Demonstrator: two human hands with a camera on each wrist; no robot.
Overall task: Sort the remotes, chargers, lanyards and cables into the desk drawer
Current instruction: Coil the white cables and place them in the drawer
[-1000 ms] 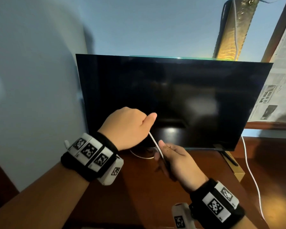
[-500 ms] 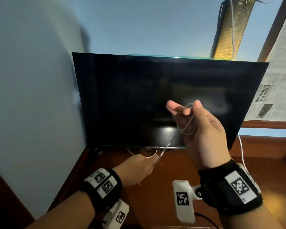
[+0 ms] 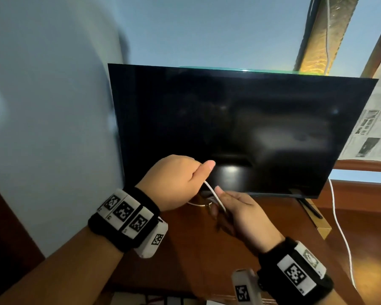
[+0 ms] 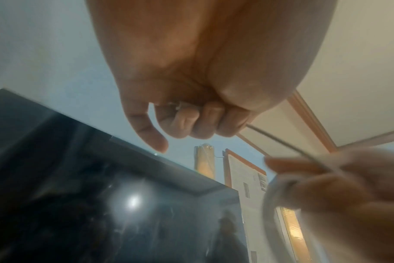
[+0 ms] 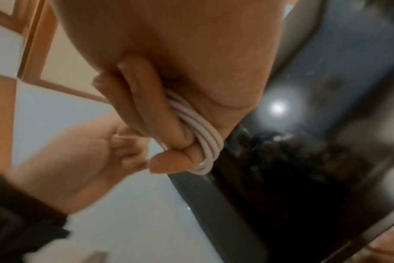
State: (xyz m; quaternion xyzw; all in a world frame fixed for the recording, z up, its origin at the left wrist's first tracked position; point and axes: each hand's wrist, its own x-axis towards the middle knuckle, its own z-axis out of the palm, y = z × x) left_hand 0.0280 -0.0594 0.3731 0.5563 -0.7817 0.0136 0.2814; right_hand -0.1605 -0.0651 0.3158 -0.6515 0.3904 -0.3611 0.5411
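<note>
Spanning both hands, a white cable (image 3: 215, 195) is held: several loops are clamped in the curled right hand (image 3: 240, 214), the free run gripped in the fisted left hand (image 3: 176, 183); a dark screen (image 3: 251, 128) is set just beyond.

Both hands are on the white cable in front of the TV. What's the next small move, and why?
Probably wrap another loop: the right hand already holds several coils of the white cable, while the left hand grips the loose strand running between them.
</note>
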